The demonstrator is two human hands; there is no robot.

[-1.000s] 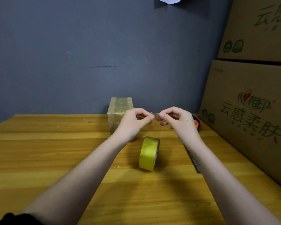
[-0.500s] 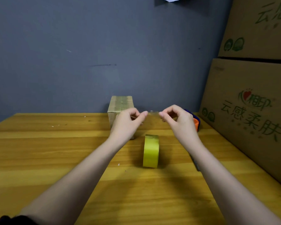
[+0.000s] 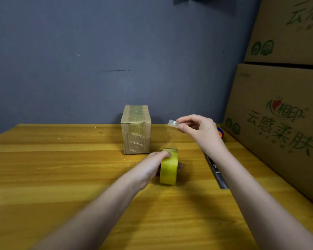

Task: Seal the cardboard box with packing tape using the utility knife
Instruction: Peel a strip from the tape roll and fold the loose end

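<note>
Left hand [image 3: 150, 166] now on tape roll [image 3: 168, 166]

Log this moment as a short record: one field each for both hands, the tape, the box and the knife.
left hand: gripping the tape roll, which stands on edge on the table
right hand: raised, pinching the tape's free end
small cardboard box: upright behind the roll, flaps closed, already taped
utility knife: on the table, partly hidden under the right forearm, untouched

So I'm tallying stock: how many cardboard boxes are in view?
3: a small taped box on the table, and two large printed boxes stacked at right, lower and upper. More may sit off-frame.
</note>
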